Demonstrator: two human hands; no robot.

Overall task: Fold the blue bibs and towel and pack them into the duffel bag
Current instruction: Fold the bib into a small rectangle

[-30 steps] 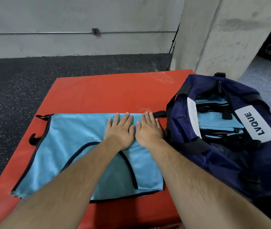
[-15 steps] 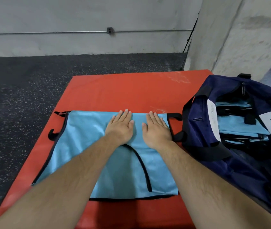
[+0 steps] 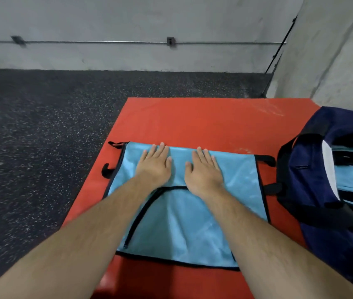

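Head view: the blue bib [image 3: 182, 223] lies flat on the red mat [image 3: 192, 119], left hand [image 3: 155, 167] and right hand [image 3: 203, 171] pressing it flat-palmed, fingers straight — slid apart since a second ago. Smoothing looks done; another fold, then the duffel bag [image 3: 309, 160] alongside.

Both hands flat, palms down.
The left hand [image 3: 154, 167] and right hand [image 3: 203, 172] lie apart, fingers straight, forearms outstretched.
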